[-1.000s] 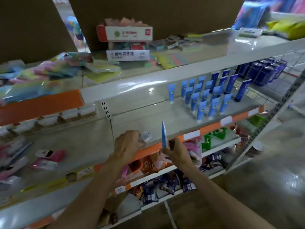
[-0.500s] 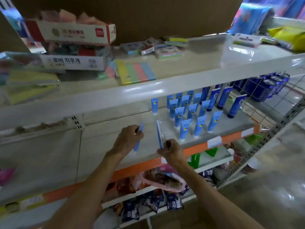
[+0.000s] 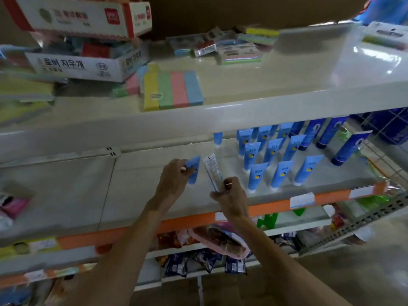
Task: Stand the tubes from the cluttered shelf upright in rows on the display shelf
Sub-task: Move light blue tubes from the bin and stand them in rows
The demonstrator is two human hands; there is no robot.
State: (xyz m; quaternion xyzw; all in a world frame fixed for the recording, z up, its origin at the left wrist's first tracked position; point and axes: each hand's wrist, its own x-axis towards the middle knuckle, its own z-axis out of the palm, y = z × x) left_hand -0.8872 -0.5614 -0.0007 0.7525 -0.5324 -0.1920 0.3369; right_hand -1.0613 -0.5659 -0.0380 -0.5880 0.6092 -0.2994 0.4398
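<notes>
Several light blue tubes (image 3: 256,177) stand cap-down in rows on the right half of the white display shelf (image 3: 154,195). My left hand (image 3: 174,180) pinches one light blue tube (image 3: 193,171) over the shelf, left of the rows. My right hand (image 3: 230,195) grips a second tube (image 3: 213,171) near its lower end, with its white printed back facing me and its top tilted left. The two held tubes are a small gap apart.
Taller dark blue tubes (image 3: 346,149) and dark blue cans (image 3: 388,127) stand at the right. The upper shelf carries sticky-note pads (image 3: 172,89) and eraser boxes (image 3: 75,65). Snack packets (image 3: 218,239) fill the shelves below. Pink packets (image 3: 13,206) lie far left.
The view has shifted right and closer to the shelf. Both hands have moved forward over the shelf towards the rows, each still holding its tube; the right-hand tube has turned its back to me.
</notes>
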